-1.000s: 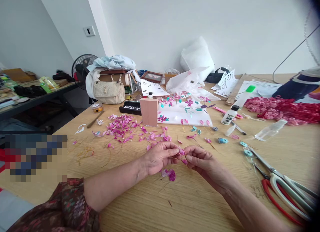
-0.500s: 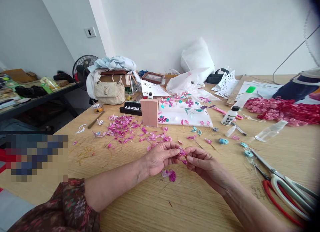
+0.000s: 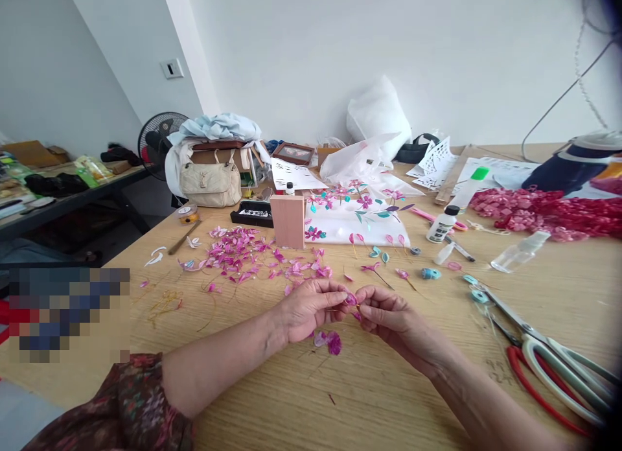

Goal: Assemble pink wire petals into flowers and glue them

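My left hand (image 3: 311, 307) and my right hand (image 3: 391, 316) meet fingertip to fingertip just above the wooden table (image 3: 272, 399). Both pinch one small pink petal piece (image 3: 352, 299) between thumb and fingers. Below my left hand a finished pink and purple flower (image 3: 329, 340) lies on the wood. A scatter of loose pink petals (image 3: 243, 250) spreads behind my left hand. A floral sleeve covers my left upper arm.
Large scissors (image 3: 544, 354) with red and grey handles lie at the right. A small glue bottle (image 3: 441, 224), a wooden block (image 3: 287, 221), a white sheet with flowers (image 3: 354, 224), blue thread spools (image 3: 430, 273), a heap of pink ribbon (image 3: 549, 211) and a beige handbag (image 3: 211, 182) stand farther back.
My hands stay pinched together on the petal piece, with only small finger movement. The camera has shifted slightly to the right.
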Action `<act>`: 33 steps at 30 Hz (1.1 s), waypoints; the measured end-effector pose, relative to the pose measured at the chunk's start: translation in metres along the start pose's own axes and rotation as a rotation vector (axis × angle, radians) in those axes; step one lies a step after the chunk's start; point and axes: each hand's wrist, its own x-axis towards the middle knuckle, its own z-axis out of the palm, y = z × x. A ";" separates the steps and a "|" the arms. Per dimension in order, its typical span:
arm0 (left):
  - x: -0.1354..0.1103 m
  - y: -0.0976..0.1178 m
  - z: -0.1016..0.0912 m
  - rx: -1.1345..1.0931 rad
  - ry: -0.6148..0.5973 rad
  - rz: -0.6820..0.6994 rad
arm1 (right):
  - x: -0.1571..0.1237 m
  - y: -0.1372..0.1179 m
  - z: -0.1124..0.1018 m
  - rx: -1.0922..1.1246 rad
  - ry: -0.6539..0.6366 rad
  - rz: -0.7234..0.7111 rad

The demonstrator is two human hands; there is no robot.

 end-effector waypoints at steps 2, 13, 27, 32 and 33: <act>0.000 0.000 0.000 0.001 0.003 -0.011 | 0.000 0.000 0.000 -0.002 -0.002 -0.002; -0.003 0.006 0.007 0.034 0.008 -0.020 | -0.001 -0.004 0.001 0.028 0.009 -0.017; 0.001 0.003 0.006 0.036 0.060 -0.024 | 0.001 -0.001 -0.003 0.024 0.008 0.013; 0.003 0.001 0.005 0.015 0.068 -0.024 | 0.003 0.003 -0.007 -0.006 0.030 0.029; 0.003 0.000 0.005 0.012 0.068 -0.024 | 0.004 0.004 -0.008 -0.012 0.030 0.033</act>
